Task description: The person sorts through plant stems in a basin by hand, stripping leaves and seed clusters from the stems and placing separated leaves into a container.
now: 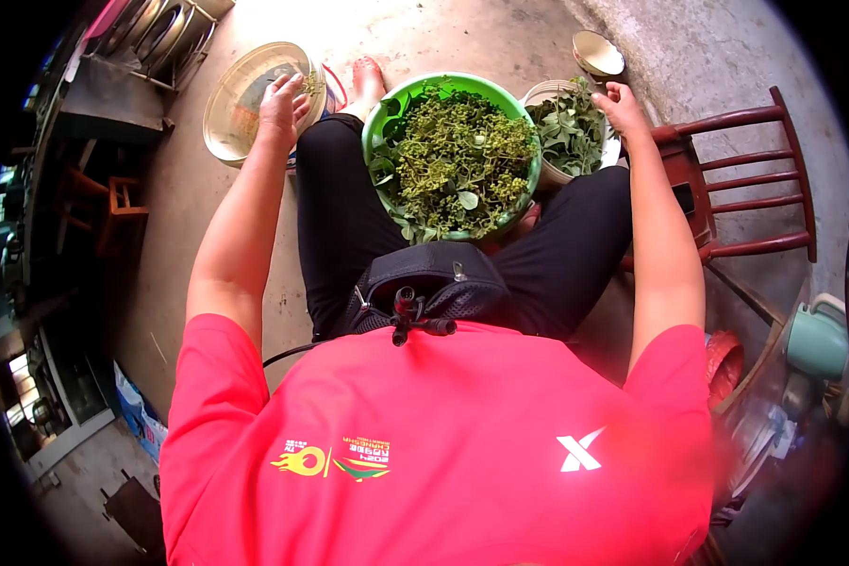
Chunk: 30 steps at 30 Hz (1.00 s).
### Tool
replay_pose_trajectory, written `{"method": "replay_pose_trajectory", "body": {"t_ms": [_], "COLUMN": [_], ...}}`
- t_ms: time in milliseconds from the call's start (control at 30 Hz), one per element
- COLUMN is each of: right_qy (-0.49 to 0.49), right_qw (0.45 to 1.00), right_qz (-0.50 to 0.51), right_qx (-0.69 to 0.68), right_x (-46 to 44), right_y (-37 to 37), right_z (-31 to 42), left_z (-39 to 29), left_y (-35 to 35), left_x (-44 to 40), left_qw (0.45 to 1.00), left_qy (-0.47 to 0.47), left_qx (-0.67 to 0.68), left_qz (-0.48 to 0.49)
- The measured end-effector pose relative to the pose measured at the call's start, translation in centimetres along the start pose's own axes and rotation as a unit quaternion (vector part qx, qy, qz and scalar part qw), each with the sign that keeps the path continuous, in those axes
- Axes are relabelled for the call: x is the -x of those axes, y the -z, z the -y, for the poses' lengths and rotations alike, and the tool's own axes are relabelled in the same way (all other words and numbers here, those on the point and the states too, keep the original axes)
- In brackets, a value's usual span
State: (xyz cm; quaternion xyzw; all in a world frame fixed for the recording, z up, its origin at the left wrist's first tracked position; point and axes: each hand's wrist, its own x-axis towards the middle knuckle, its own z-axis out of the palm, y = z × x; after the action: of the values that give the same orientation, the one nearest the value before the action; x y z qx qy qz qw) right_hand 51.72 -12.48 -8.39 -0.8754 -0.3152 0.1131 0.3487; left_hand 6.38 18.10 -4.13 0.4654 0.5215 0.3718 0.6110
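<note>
Hands [282, 108] half-curled, right one [623, 109] near leaves [572, 134]

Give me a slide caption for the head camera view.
Left hand near a pale basin, right hand beside leaves, a green basin of sprigs between them.

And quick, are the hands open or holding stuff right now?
Left hand: loosely curled by a small green sprig; grip can't be told.
Right hand: partly curled beside green leaves; can't tell if holding any.
</note>
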Motion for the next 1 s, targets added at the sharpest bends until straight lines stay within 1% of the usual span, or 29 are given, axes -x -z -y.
{"method": "replay_pose_trajectory", "body": {"t_ms": [33, 67, 100, 133, 167, 200, 233, 267, 300, 333, 367, 400, 467, 500, 533, 600, 633, 667, 700, 733, 800, 833, 867, 900, 933, 967, 1000], "right_qy": [-0.022, -0.021, -0.013, -0.006, 0.072, 0.120, 0.153, 0.184, 0.158, 0.253, 0.304, 0.334, 0.314, 0.296, 0.278, 0.274, 0.231, 0.187, 0.221, 0.221, 0.186, 0.200, 0.167, 0.147, 0.125, 0.125, 0.074], "right_qw": [0.998, 0.997, 0.998, 0.996, 0.995, 0.991, 0.987, 0.979, 0.975, 0.957, 0.940, 0.925, 0.922, 0.924, 0.925, 0.929, 0.932, 0.930, 0.936, 0.937, 0.957, 0.957, 0.951, 0.947, 0.942, 0.942, 0.896], "right_qz": [0.027, 0.013, 0.047, 0.081, 0.068, 0.051, 0.046, 0.078, 0.151, 0.141, 0.150, 0.174, 0.187, 0.193, 0.199, 0.182, 0.237, 0.291, 0.253, 0.251, 0.219, 0.175, 0.185, 0.183, 0.180, 0.180, 0.208], "right_qx": [0.060, 0.066, 0.046, 0.025, -0.029, -0.033, -0.014, -0.029, -0.030, 0.011, 0.041, 0.044, 0.131, 0.147, 0.164, 0.170, 0.146, 0.122, 0.105, 0.104, -0.046, -0.114, -0.182, -0.217, -0.252, -0.253, -0.386], "right_x": [-0.3, -0.4, 0.2, 0.8, 1.2, 3.2, 4.3, 5.9, 7.3, 8.2, 9.3, 9.9, 11.6, 12.0, 12.4, 12.6, 12.5, 12.4, 12.7, 12.8, 13.5, 13.8, 13.9, 14.0, 14.4, 14.8, 15.1], "right_y": [-0.7, -2.0, -2.1, -2.7, -3.7, -3.6, -4.3, -4.7, -5.2, -6.8, -7.8, -9.1, -10.8, -11.7, -12.4, -12.8, -12.8, -12.7, -12.7, -12.8, -12.0, -12.0, -11.9, -11.5, -11.1, -11.0, -10.9], "right_z": [-1.1, -2.5, -1.4, -0.1, 0.8, 4.1, 6.0, 8.4, 10.6, 11.0, 12.0, 12.7, 13.8, 13.9, 13.8, 13.5, 13.3, 13.1, 12.6, 12.3, 12.8, 13.1, 13.8, 14.3, 14.6, 14.7, 14.8], "left_z": [-0.1, 0.2, 1.6, 3.0, 3.0, 2.6, 4.5, 3.8, 5.6, 5.2, 6.0, 7.1, 8.4, 8.6, 8.5, 7.2, 6.3, 5.5, 4.4, 3.5, 3.0, 3.0, 2.8, 2.8, 2.9, 3.1, 3.2], "left_y": [0.5, 0.8, 0.9, 1.1, -0.4, -2.0, -3.1, -4.7, -5.2, -6.2, -6.7, -7.0, -7.2, -7.2, -7.0, -6.5, -6.0, -5.5, -5.1, -4.7, -4.0, -3.9, -3.8, -3.8, -4.0, -4.1, -4.2], "left_x": [-0.3, -0.7, -1.5, -2.2, -0.1, 2.7, 3.3, 6.3, 6.6, 8.7, 9.7, 10.3, 10.8, 11.0, 10.8, 10.8, 10.8, 10.6, 10.5, 10.4, 9.9, 9.8, 10.0, 10.3, 10.6, 10.9, 11.1], "left_qw": [0.996, 0.985, 0.968, 0.940, 0.928, 0.894, 0.880, 0.808, 0.717, 0.667, 0.643, 0.632, 0.623, 0.633, 0.631, 0.725, 0.776, 0.811, 0.842, 0.867, 0.893, 0.893, 0.893, 0.893, 0.905, 0.915, 0.916], "left_qy": [-0.004, -0.007, -0.081, -0.152, -0.179, -0.231, -0.189, -0.211, -0.287, -0.272, -0.299, -0.300, -0.295, -0.313, -0.315, -0.250, -0.204, -0.168, -0.118, -0.068, -0.006, -0.020, -0.034, -0.036, -0.017, 0.001, 0.042], "left_qx": [-0.086, -0.172, -0.239, -0.304, -0.311, -0.343, -0.354, -0.458, -0.527, -0.567, -0.570, -0.589, -0.611, -0.604, -0.605, -0.517, -0.466, -0.419, -0.371, -0.322, -0.213, -0.209, -0.206, -0.206, -0.166, -0.126, -0.104], "left_qz": [-0.017, -0.033, 0.003, 0.039, 0.103, 0.171, 0.252, 0.304, 0.355, 0.399, 0.416, 0.404, 0.390, 0.370, 0.371, 0.381, 0.372, 0.372, 0.373, 0.374, 0.397, 0.399, 0.399, 0.398, 0.391, 0.383, 0.385]}}
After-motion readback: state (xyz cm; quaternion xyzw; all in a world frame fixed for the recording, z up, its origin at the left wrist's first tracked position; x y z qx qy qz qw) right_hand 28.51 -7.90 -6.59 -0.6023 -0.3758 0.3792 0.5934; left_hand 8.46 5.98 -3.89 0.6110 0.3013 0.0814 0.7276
